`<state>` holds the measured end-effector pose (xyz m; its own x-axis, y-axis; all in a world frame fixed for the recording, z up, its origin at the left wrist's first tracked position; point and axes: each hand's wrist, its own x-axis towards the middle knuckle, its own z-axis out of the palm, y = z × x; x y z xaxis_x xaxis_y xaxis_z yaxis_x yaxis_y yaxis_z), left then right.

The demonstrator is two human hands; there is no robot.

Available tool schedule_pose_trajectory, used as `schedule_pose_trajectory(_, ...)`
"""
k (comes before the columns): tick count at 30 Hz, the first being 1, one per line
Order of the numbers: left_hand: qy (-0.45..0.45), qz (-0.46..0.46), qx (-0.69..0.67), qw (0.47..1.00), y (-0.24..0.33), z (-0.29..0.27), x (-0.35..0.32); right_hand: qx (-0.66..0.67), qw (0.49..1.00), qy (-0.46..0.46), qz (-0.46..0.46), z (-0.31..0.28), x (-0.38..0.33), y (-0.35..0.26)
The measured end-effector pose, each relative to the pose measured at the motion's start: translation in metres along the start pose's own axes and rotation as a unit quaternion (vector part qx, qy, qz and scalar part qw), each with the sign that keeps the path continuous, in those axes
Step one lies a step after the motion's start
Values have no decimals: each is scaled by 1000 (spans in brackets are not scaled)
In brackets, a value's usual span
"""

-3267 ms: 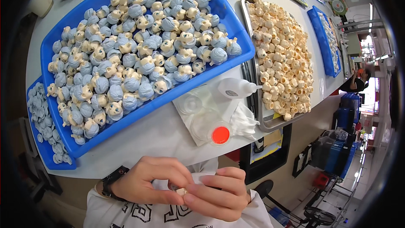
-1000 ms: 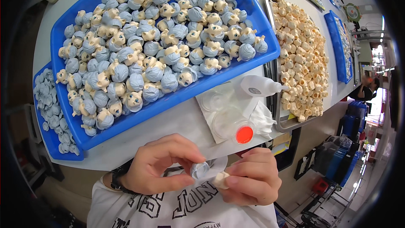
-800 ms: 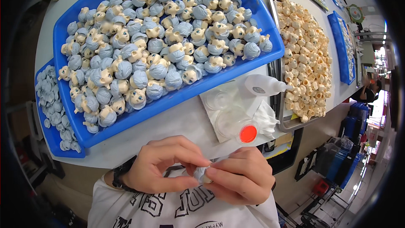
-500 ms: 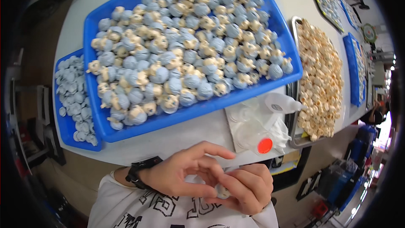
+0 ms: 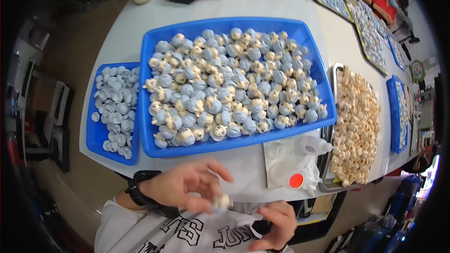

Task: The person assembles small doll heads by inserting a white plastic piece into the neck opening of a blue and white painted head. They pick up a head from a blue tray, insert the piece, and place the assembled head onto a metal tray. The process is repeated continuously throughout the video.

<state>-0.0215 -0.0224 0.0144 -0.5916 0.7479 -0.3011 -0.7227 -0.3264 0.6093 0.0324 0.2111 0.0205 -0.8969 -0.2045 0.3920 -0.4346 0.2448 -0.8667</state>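
Head view: a small cream bead-like piece (image 5: 221,202) is pinched between thumb and forefinger of the left hand (image 5: 187,189), low centre of frame, other fingers spread. The right hand (image 5: 276,222) is pressed together on a thin whitish wrap (image 5: 243,216) just beside the piece; exact contact cannot be told. Step judged: a single piece being wrapped. Next move likely calls for a steady pinch and the wrap drawn over the piece.

Large blue tray (image 5: 300,33) of blue-and-cream wrapped pieces sits mid-frame. Smaller blue tray (image 5: 93,136) of pale blue pieces at left. Metal tray (image 5: 334,72) of cream pieces at right. Clear bag with round red-orange sticker (image 5: 296,180) and white squeeze bottle (image 5: 313,146) sit lower right.
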Motion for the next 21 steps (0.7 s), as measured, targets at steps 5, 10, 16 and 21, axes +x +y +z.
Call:
schedule_pose_trajectory(5,128,199,-4,972,32,10,-2,-115,973,-118,164,-25,-14,-5)
schedule_pose_trajectory(10,192,204,113,953,25,35,-61,-166,955,-104,223,-11,-14,5)
schedule_pose_trajectory(16,571,153,646,482,10,-32,-135,-244,960,-52,124,-12,-10,25)
schedule_pose_trajectory(21,571,77,706,412,-13,-54,-121,-236,956,-43,166,-8,-16,35)
